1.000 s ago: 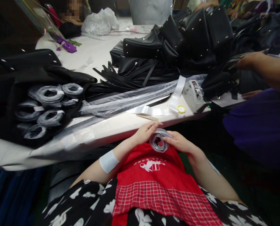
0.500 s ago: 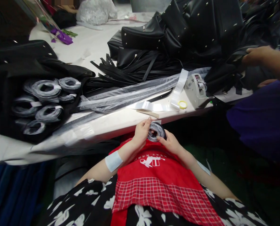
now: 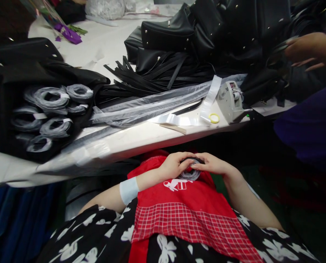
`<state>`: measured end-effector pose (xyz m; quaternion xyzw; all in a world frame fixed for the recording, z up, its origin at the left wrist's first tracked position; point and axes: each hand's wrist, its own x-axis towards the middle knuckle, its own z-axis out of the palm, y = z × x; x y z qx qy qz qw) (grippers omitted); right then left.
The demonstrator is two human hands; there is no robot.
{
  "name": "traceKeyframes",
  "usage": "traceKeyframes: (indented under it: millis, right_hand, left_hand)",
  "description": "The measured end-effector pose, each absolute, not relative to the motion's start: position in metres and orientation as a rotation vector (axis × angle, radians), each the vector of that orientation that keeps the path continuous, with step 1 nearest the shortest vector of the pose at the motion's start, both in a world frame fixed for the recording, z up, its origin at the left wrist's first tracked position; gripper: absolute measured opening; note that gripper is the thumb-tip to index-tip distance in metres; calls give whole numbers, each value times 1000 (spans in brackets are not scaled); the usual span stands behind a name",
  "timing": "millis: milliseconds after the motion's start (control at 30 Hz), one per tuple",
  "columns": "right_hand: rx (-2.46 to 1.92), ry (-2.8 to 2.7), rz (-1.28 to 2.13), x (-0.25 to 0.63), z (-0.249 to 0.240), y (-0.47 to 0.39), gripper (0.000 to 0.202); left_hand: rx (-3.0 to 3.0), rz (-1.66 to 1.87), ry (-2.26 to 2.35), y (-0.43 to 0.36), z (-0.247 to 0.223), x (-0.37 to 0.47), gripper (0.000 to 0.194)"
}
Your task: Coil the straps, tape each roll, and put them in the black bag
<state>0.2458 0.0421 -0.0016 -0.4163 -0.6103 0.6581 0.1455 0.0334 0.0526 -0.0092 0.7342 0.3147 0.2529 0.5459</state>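
A coiled strap roll (image 3: 189,174), black with clear plastic wrapping, rests against the red apron (image 3: 179,193) between my hands. My left hand (image 3: 176,164) holds the roll's upper left side, its fingers laid over the top. From the right, my right hand (image 3: 211,163) grips the upper right side, with its fingertips close to those of my left hand. Several similar wrapped coils (image 3: 53,98) lie on black material at the left of the table (image 3: 119,146). Long plastic-wrapped strips (image 3: 152,106) stretch along the table's front.
A white tape dispenser (image 3: 231,102) stands near the front edge, beside a yellow ring (image 3: 214,118) and white tape strip (image 3: 176,119). Loose black straps (image 3: 152,78) and black bags (image 3: 167,34) lie behind. Another person's hand (image 3: 305,49) is at the right.
My hands and the coil have moved down and slightly right, nearer the apron. My fingers have shifted over the coil's top. The other person's hand at the right has lifted.
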Motion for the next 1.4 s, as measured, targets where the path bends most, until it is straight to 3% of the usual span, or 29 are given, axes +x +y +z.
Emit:
traceKeyframes:
  millis: [267,500,667,833,1067,1400]
  right_hand:
    - [-1259,-1725,1888,232,-27,22,41]
    - [-1161,-1965,1857,224,-7,37,37]
    - [-1345,-2000,1315,226,4,81,31]
    - [-1567,-1984,560,206,-26,132,20]
    - [-1670,-2064,317,189,-60,152,19]
    - [-1754,-2368,129,187,-42,150,24]
  left_hand:
    - [1579,561,764,50,-13,21,35]
    - [1645,536,801,47,-9,25,27]
    - [1550,547,913,44,-18,22,34]
    - [1499,572,937,44,-21,18,36]
    - [1485,586,959,45,-21,14,36]
    - [1501,601,965,49,-19,19,33]
